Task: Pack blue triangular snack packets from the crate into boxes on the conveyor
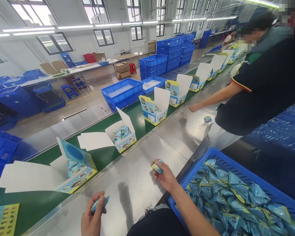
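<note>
My left hand (92,216) is closed around a small blue foil packet (100,203) low over the steel counter (127,183). A second blue packet (157,166) sits in the grip of my right hand (165,177), held above the counter beside a blue crate (221,160) heaped with several such packets. On the green conveyor belt (103,157) in front of me, an open printed carton (76,170) lies tipped with packets inside. Further along stands another open carton (123,135) holding packets.
More open cartons (154,108) ride the belt toward the far end. A co-worker in a dark shirt (267,82) stands at right, one hand (194,107) on the counter near a loose packet (207,118). Stacked blue crates (172,52) fill the floor beyond.
</note>
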`<state>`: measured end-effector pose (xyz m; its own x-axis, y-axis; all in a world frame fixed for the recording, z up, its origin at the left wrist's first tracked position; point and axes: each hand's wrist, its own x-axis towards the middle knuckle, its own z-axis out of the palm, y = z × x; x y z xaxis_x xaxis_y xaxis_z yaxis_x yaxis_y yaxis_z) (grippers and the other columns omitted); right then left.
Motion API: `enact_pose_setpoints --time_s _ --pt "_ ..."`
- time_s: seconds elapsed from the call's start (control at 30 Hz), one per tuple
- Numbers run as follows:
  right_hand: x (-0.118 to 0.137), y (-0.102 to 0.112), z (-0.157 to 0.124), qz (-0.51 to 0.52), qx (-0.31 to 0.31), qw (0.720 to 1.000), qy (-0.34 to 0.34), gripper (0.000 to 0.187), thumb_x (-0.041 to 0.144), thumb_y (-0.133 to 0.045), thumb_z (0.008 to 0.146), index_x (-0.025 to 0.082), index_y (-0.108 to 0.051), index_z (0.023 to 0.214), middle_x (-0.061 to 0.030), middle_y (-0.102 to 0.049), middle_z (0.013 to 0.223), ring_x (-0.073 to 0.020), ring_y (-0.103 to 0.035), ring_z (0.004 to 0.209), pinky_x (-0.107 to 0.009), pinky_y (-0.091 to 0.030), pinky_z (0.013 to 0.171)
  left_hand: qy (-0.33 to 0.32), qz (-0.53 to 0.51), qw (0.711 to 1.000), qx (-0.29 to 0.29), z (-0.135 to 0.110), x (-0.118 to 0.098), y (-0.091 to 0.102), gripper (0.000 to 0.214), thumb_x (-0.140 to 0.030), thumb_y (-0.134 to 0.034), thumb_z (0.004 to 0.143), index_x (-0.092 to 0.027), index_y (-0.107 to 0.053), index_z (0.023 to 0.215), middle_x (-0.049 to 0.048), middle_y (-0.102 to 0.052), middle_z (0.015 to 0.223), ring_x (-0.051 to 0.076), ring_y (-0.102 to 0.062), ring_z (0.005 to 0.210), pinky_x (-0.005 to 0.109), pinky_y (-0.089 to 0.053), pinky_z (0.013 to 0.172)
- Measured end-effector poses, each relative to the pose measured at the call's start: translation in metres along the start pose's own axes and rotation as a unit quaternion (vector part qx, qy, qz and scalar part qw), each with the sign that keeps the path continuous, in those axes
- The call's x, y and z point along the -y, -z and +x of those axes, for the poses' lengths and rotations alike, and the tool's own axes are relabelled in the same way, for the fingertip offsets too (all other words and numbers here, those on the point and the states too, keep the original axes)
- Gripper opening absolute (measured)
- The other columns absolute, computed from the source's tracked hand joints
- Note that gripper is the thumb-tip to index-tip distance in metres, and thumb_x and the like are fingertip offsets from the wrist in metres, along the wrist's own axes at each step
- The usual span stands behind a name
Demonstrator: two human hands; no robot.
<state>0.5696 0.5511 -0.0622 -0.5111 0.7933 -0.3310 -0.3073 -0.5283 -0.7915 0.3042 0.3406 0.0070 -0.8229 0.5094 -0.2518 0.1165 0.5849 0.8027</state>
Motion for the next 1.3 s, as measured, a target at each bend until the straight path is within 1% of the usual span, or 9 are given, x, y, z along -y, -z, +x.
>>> enact_pose_setpoints --time_s 0.1,0.23,0.37,0.53,0.63,0.73,0.87,1.07,1.3 --pt "-0.004 -0.005 0.0 -0.034 0.057 0.997 -0.049 0.063 0.072 -0.104 0.076 0.02 -0.081 0.101 -0.002 -0.076 0.089 -0.0154 -0.068 0.069 -0.027 -0.051 0.055 -0.064 -0.007 0.997 0.032 -0.002 -0.003 -0.007 0.077 -0.098 -0.091 0.063 -0.029 -0.09 0.098 0.0148 -0.088 0.134 0.042 -0.078 0.114 0.047 -0.059 0.095" --pt "-0.008 -0.009 0.0 0.016 0.045 0.998 -0.037 0.063 0.072 -0.102 0.079 0.02 -0.082 0.107 -0.0029 -0.076 0.098 -0.0143 -0.067 0.075 -0.026 -0.053 0.058 -0.008 -0.012 0.998 -0.061 0.006 0.006 -0.004 0.08 -0.099 -0.081 0.075 -0.029 -0.088 0.113 0.0096 -0.088 0.103 0.033 -0.073 0.085 0.042 -0.053 0.077" --pt "-0.013 -0.014 -0.006 -0.038 0.104 0.991 -0.069 0.062 0.067 -0.107 0.074 0.019 -0.084 0.105 -0.0033 -0.073 0.094 -0.018 -0.068 0.083 -0.029 -0.057 0.062 -0.061 0.013 0.998 0.017 0.009 0.009 0.007 0.072 -0.093 -0.091 0.068 -0.031 -0.089 0.105 0.0123 -0.088 0.139 0.04 -0.076 0.112 0.043 -0.055 0.085" --pt "-0.032 -0.024 -0.013 -0.009 0.07 0.995 -0.068 0.059 0.068 -0.105 0.075 0.022 -0.084 0.105 -0.0009 -0.068 0.094 -0.0166 -0.062 0.084 -0.03 -0.06 0.064 0.041 -0.036 0.998 -0.034 0.003 -0.002 -0.001 0.084 -0.098 -0.087 0.071 -0.027 -0.089 0.114 0.0044 -0.081 0.085 0.029 -0.066 0.079 0.043 -0.05 0.082" --pt "-0.042 -0.03 -0.013 -0.021 0.113 0.989 -0.094 0.062 0.067 -0.108 0.072 0.02 -0.085 0.105 -0.0014 -0.069 0.093 -0.0165 -0.063 0.081 -0.03 -0.059 0.061 0.078 -0.13 0.986 0.067 -0.001 -0.003 -0.024 0.083 -0.089 -0.106 0.055 -0.025 -0.092 0.107 0.0046 -0.083 0.092 0.02 -0.059 0.075 0.035 -0.049 0.072" --pt "-0.042 -0.029 -0.01 0.012 0.068 0.995 -0.074 0.064 0.07 -0.106 0.077 0.022 -0.085 0.113 -0.0058 -0.077 0.115 -0.0172 -0.07 0.086 -0.033 -0.062 0.068 0.148 -0.228 0.959 0.086 -0.003 0.001 -0.046 0.088 -0.091 -0.108 0.047 -0.023 -0.093 0.101 0.0084 -0.086 0.11 0.021 -0.072 0.089 0.03 -0.057 0.071" --pt "-0.034 -0.018 -0.003 0.007 0.071 0.995 -0.066 0.067 0.066 -0.108 0.076 0.024 -0.087 0.124 -0.0058 -0.079 0.118 -0.0212 -0.075 0.102 -0.037 -0.067 0.086 0.206 -0.275 0.932 0.119 -0.003 0.014 -0.054 0.093 -0.064 -0.123 0.028 -0.02 -0.095 0.105 0.0156 -0.087 0.137 0.029 -0.082 0.116 0.03 -0.068 0.086" --pt "-0.03 -0.003 0.006 -0.021 0.038 0.998 -0.044 0.077 0.072 -0.107 0.074 0.024 -0.087 0.132 -0.0133 -0.083 0.141 -0.0237 -0.083 0.094 -0.041 -0.066 0.081 0.131 -0.22 0.956 0.146 -0.005 0.019 -0.044 0.09 -0.072 -0.113 0.062 -0.019 -0.091 0.13 0.0101 -0.09 0.098 0.024 -0.071 0.089 0.033 -0.06 0.077" --pt "-0.024 -0.004 0.012 -0.042 0.038 0.998 -0.029 0.074 0.074 -0.103 0.077 0.024 -0.086 0.129 -0.0128 -0.083 0.137 -0.0231 -0.083 0.091 -0.039 -0.064 0.076 0.04 -0.126 0.98 0.148 -0.01 0.004 -0.049 0.092 -0.088 -0.099 0.071 -0.019 -0.089 0.131 0.0079 -0.085 0.085 0.027 -0.068 0.081 0.04 -0.059 0.08"
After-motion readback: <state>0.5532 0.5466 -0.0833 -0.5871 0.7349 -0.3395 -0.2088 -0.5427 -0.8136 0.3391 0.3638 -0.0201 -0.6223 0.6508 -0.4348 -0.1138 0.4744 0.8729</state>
